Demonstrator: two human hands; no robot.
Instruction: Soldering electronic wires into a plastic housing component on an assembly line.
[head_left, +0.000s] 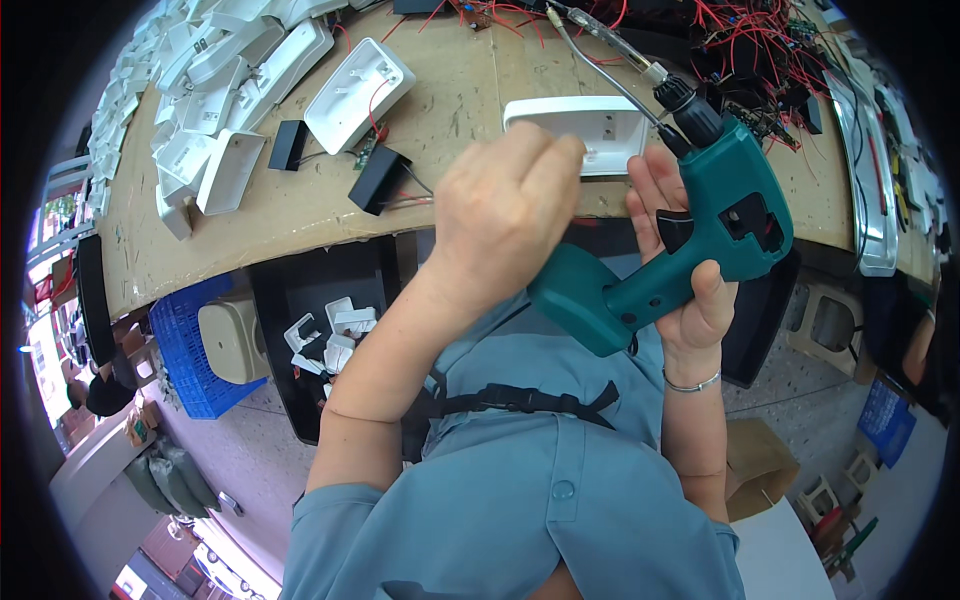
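Green soldering gun (745,175) crosses the palm of the right hand (695,322) beside the table (285,218), fingers apart; left hand (508,205) curled together, contents hidden; any lettering too small to read

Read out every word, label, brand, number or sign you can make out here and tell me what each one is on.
There is no text I can read in this view.
Green power tool: no legible lettering on the sides that show.
White casing and black box: no legible marks.
Background beyond the workbench: too small and blurred to read any signs.
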